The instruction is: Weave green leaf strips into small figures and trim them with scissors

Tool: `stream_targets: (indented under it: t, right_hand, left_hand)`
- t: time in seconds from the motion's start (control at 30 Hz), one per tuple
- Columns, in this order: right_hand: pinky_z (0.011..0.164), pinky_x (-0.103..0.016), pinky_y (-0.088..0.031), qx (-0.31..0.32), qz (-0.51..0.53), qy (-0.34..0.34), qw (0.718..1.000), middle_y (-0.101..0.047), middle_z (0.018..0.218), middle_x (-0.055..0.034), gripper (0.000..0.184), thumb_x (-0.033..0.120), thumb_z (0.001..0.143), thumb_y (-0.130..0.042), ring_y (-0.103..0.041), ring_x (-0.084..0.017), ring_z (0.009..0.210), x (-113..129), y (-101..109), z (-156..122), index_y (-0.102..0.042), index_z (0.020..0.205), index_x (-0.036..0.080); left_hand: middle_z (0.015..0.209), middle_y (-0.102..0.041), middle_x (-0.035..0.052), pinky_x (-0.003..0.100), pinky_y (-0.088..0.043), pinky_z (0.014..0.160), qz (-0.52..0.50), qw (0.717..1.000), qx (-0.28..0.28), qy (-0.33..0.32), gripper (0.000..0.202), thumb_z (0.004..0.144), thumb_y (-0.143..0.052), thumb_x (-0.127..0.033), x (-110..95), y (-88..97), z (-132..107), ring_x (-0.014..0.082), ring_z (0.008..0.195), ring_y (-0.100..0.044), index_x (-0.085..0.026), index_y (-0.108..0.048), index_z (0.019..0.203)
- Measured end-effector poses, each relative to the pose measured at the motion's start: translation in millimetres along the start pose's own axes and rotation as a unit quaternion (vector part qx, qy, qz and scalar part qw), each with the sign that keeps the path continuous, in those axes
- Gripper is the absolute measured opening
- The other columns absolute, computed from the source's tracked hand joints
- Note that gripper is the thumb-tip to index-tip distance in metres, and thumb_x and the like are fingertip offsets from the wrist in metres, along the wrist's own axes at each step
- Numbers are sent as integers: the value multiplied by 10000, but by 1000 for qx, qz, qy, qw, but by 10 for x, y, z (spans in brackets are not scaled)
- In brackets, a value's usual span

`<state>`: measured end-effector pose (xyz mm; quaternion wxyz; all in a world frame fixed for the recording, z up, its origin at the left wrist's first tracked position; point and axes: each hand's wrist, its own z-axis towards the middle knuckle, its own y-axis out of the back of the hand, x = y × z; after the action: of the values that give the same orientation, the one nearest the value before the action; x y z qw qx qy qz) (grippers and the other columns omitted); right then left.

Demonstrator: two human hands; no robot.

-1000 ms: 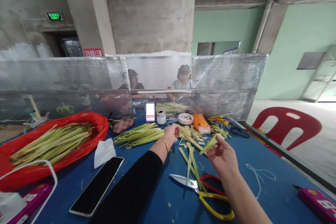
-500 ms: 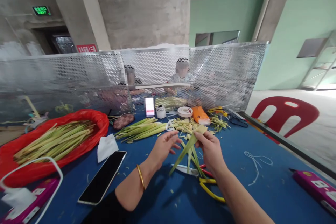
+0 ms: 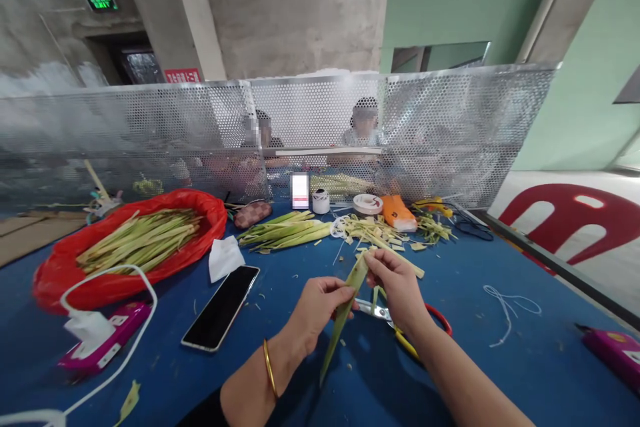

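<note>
A long green leaf strip (image 3: 341,327) slants down toward me, pointed at its lower end. Near its upper end my right hand (image 3: 399,285) pinches it between thumb and fingers. Lower down, my left hand (image 3: 320,305), with a gold bangle on the wrist, is closed on the same strip. Scissors (image 3: 383,313) with red and yellow handles lie beneath my right hand, partly hidden by it. Beyond both hands are pale leaf scraps (image 3: 370,230) and a bundle of green leaves (image 3: 285,232).
At left, a red plastic-lined container (image 3: 45,283) holds many leaf strips, near a phone (image 3: 220,310), a tissue (image 3: 225,257) and a purple power strip (image 3: 120,333). White string (image 3: 509,313) lies right. A perforated metal screen (image 3: 440,133) stands behind, with people beyond it.
My left hand has closed on the leaf strip, where before its fingers were loose beside it. The strip now hangs more steeply, and other strips no longer dangle under my right hand. The view has shifted.
</note>
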<state>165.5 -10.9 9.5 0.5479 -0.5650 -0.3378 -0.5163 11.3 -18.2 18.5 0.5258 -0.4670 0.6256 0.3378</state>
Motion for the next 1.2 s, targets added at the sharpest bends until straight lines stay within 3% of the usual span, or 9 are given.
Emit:
stream_targets:
  t: [0.1, 0.23, 0.5, 0.73, 1.03, 1.2]
  right_hand:
    - [459, -222, -364, 40, -18, -20, 999, -541, 473, 34, 314, 444, 652, -785, -456, -97, 441, -5, -12, -18, -639, 645, 166]
    - [455, -228, -379, 94, -48, -39, 994, -556, 470, 28, 308, 434, 618, -813, -469, -105, 442, -20, -66, -61, -663, 635, 166]
    - [469, -240, -378, 74, -86, -20, 993, -547, 510, 34, 288, 421, 630, -794, -467, -113, 470, -81, -99, -89, -629, 625, 185]
    - [487, -241, -355, 72, -136, 28, 988, -529, 531, 34, 193, 342, 694, -726, -442, -117, 509, -105, -75, -102, -627, 632, 189]
    - [479, -250, -365, 50, -95, -17, 994, -529, 506, 29, 282, 423, 618, -777, -456, -122, 488, -50, -122, -113, -620, 601, 189]
    - [493, -255, -371, 51, -118, 8, 992, -521, 527, 30, 262, 410, 664, -758, -448, -128, 504, -101, -104, -126, -610, 617, 198]
  left_hand:
    - [707, -689, 33, 206, -434, 498, 1, 999, -17, -33, 279, 685, -709, -381, -4, -14, 2, 137, 606, -604, -145, -702, 833]
    - [626, -655, 19, 202, -438, 453, 10, 996, -72, -59, 167, 670, -685, -304, -12, -29, 26, 134, 558, -580, -154, -650, 735]
    - [604, -613, 18, 189, -413, 393, 5, 997, -61, -44, 137, 699, -608, -289, 18, -18, 53, 119, 515, -539, -154, -624, 683]
    - [604, -575, -14, 175, -407, 415, -41, 999, -6, -25, 172, 723, -644, -325, 52, -15, 44, 93, 525, -508, -154, -643, 701]
    - [606, -612, 11, 198, -396, 451, -41, 997, -28, -53, 286, 701, -671, -428, 54, -35, 34, 106, 528, -520, -145, -664, 665]
    - [595, -613, 10, 203, -384, 456, -41, 996, -51, -55, 240, 690, -649, -380, 52, -69, 29, 106, 521, -512, -146, -666, 644]
